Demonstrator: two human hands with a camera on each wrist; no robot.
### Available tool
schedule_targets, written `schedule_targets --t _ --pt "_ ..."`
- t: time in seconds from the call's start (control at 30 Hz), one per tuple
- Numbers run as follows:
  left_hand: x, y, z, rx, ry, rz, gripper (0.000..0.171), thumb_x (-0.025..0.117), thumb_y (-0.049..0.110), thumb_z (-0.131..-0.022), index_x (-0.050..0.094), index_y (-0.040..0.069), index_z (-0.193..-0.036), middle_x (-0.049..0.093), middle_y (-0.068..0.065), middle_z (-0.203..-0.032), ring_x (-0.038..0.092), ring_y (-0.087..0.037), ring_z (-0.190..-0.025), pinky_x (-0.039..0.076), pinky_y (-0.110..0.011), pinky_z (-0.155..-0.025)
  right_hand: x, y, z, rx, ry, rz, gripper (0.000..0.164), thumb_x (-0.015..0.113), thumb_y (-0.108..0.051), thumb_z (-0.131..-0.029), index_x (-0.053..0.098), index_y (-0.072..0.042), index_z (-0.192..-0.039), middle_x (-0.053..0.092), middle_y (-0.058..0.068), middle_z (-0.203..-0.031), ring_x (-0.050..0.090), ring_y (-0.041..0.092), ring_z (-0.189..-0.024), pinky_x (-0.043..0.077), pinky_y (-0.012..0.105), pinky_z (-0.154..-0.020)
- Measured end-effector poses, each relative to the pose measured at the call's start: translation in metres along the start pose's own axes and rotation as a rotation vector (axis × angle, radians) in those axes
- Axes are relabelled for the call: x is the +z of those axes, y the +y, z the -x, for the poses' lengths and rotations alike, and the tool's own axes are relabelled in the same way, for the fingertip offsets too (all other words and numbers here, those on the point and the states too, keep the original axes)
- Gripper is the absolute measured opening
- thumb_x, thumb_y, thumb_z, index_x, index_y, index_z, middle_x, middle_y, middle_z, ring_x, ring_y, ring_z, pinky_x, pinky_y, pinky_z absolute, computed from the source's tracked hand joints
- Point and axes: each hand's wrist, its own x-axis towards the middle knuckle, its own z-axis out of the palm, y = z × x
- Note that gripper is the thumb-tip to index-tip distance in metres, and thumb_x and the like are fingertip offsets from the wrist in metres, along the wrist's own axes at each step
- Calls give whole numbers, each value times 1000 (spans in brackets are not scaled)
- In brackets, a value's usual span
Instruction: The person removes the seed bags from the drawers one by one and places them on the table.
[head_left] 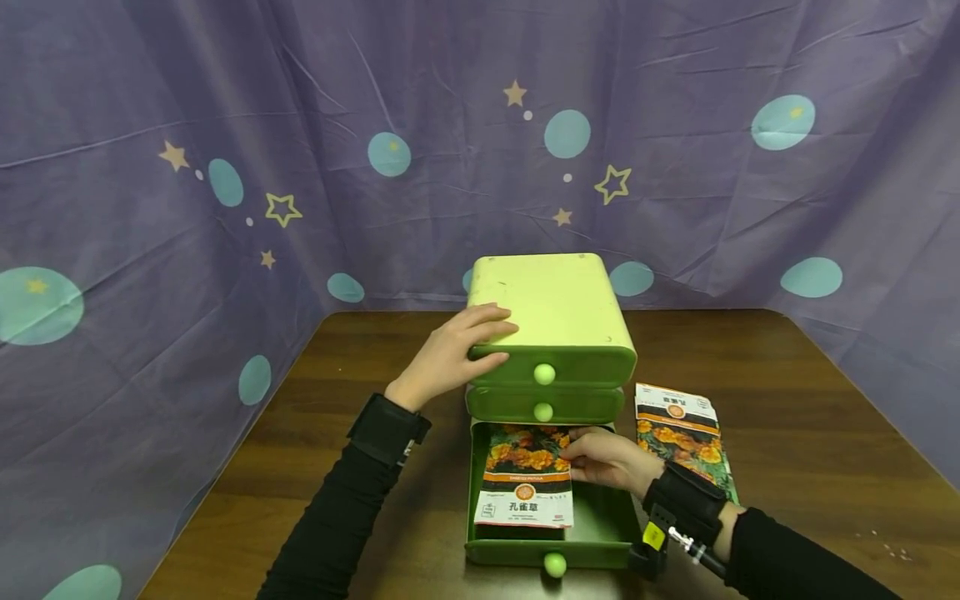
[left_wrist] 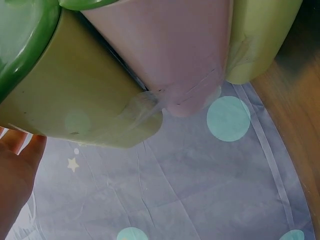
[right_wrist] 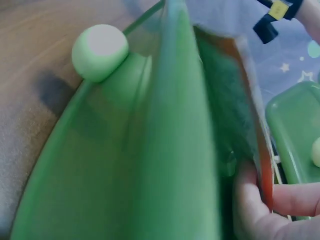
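Note:
A small green drawer unit (head_left: 551, 304) stands on the table, its bottom drawer (head_left: 603, 521) pulled out at the front. My left hand (head_left: 457, 354) rests on the unit's top left front corner with its fingers extended; in the left wrist view only part of that hand (left_wrist: 17, 172) shows beside the unit's side wall. Inside the bottom drawer is a marigold seed packet (head_left: 527, 479), orange flowers at the far end and a white label nearest me. My right hand (head_left: 611, 460) pinches its right edge between thumb and fingers, and the right wrist view shows the packet (right_wrist: 260, 140) tilted there.
Another marigold seed packet (head_left: 678, 417) lies on the table right of the unit, partly hidden by my right wrist. The upper drawer (head_left: 585, 367) and middle drawer (head_left: 585, 404) are closed. A purple patterned curtain (head_left: 450, 75) hangs behind the brown table (head_left: 787, 400).

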Motion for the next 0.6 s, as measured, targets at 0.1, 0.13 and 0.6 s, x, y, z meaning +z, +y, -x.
schedule_targets --t 0.1,0.13,0.6 --pt "1 0 0 -2 -5 5 38 66 21 -90 60 10 -126 48 -9 -135 32 -21 -133 29 -29 -106 -3 0 7 32 -25 -47 65 37 13 -94 -9 15 -139 39 23 -102 44 13 -69 45 18 -57" --pt "1 0 0 -4 -5 7 38 66 21 -90 60 10 -126 48 -9 -135 32 -21 -133 29 -30 -106 -4 0 10 40 -31 -53 68 37 12 -94 -12 15 -140 36 27 -109 45 13 -70 46 18 -58" --pt "1 -1 0 3 -4 12 38 65 20 -90 60 10 -126 47 -10 -135 32 -21 -133 29 -30 -106 -12 -2 66 30 -173 0 76 48 -1 -95 -12 16 -139 48 5 -91 53 9 -76 50 22 -71"
